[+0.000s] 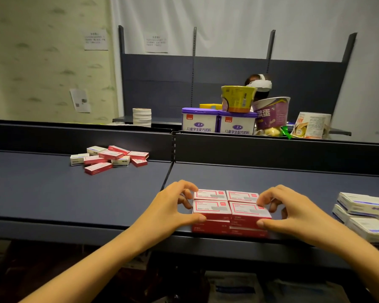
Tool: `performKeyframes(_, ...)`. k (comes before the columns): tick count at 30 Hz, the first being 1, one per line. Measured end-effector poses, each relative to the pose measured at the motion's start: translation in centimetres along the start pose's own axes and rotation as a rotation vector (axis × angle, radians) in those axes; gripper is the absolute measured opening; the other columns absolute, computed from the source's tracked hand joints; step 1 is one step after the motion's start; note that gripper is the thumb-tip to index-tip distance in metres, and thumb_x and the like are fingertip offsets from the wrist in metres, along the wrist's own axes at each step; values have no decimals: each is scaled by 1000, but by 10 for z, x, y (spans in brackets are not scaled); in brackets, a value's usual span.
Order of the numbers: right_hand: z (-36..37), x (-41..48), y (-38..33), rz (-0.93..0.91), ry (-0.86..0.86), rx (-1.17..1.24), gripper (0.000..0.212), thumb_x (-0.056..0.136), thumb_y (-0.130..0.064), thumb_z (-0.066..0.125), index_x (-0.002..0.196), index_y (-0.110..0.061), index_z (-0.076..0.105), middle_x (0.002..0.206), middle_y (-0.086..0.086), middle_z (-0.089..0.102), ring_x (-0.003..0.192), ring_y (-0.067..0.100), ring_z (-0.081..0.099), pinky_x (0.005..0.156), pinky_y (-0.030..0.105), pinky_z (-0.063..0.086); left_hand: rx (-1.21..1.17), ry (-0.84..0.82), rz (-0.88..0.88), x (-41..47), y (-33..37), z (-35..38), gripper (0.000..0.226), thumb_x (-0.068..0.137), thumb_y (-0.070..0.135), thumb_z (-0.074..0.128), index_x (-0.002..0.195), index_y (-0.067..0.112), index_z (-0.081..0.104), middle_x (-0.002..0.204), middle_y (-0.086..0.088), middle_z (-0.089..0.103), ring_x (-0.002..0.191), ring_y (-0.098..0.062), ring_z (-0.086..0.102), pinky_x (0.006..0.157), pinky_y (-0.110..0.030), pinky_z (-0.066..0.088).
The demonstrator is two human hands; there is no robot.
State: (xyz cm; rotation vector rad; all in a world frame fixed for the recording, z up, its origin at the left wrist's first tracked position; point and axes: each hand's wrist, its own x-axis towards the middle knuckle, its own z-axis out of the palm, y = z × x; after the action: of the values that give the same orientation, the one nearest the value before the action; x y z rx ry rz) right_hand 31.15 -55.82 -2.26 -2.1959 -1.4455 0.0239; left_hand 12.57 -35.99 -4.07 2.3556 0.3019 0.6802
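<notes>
A neat stack of small red-and-white boxes [230, 212] stands at the front edge of the dark blue shelf [96, 193], two wide and two deep, a few layers high. My left hand [173, 204] grips the stack's left side, thumb on the front face and fingers curled over the top. From the right, my right hand [291, 209] holds it the same way. A loose pile of red and white boxes [109, 158] lies further back on the left.
Stacked white boxes [363, 215] sit at the right edge of the shelf. Behind the shelf's back panel [271, 149] stand purple-lidded tubs [219, 121], cup containers, a stack of round tins [142, 117] and a person wearing a headset.
</notes>
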Motion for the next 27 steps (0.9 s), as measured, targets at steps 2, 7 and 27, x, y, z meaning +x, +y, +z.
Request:
performKeyframes(2,-2,2,-3,-1,-13,2,37,66,-52,65,92,-45,41,104,-25,44,95,2,50,60,13,44,7,13,-2,-1,-1,-2,48,75,38,71,110,37,39,103,21,47,91,3,54,72,-3,44)
performKeyframes(7,-16,21,-27,-46,-27,146,56,58,-56,62,109,-48,40,115,-24,44,108,3,48,86,18,42,25,71,-33,-6,-8,-22,55,71,46,70,116,39,39,105,21,46,94,6,51,73,-2,40)
performKeyframes(27,76,143,-197,-101,5,241,71,60,-51,65,125,-41,38,136,-15,45,124,3,43,106,24,34,138,122,-107,-11,-186,-214,65,73,43,74,129,32,43,120,15,52,105,-2,53,83,-9,39)
